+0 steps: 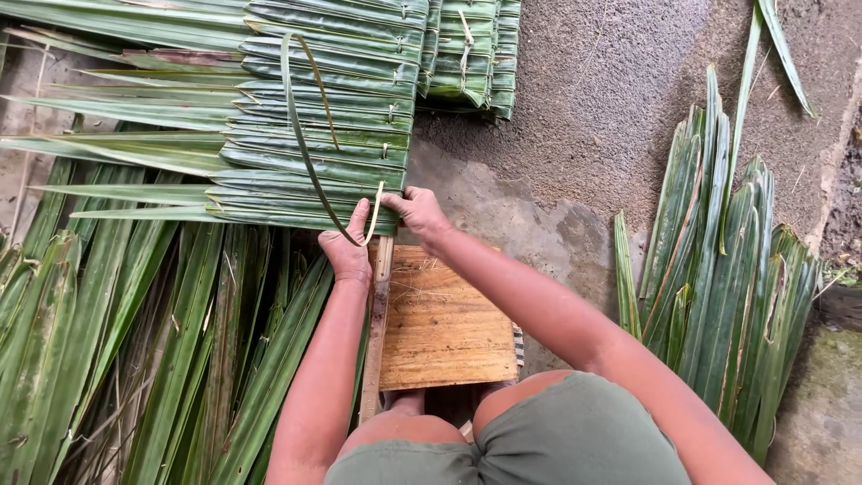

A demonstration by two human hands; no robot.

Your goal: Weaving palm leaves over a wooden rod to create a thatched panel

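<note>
You are looking straight down at a rough grey concrete floor (pixel 593 99), bare at upper right of the wooden board (pixel 444 323) that lies in front of your knees. Left of the board, loose long green palm leaves (pixel 171 341) cover the floor in a wide spread, and right of it, well apart, a smaller pile of cut leaves (pixel 718 287) fans up toward the frame top. Above the board sits the stitched leaf panel (pixel 314 117), folded leaves layered in rows, with a second finished panel (pixel 471 54) just beyond it. A thin wooden stick (pixel 377 323) runs along the board's left edge and goes up under the panel. Your left hand (pixel 348 247) is at the panel's lower edge just above the board's top left corner, fingers closed on a narrow green strip (pixel 305 135) that loops up over the panel. Your right hand (pixel 417 211) is beside it, above the board's top edge, fingers pressed down on the panel's folded edge, pinching it. The stick's upper part is hidden under the leaves, both panels are cut off by the frame top, and the fingertips of both hands are hard to make out.
</note>
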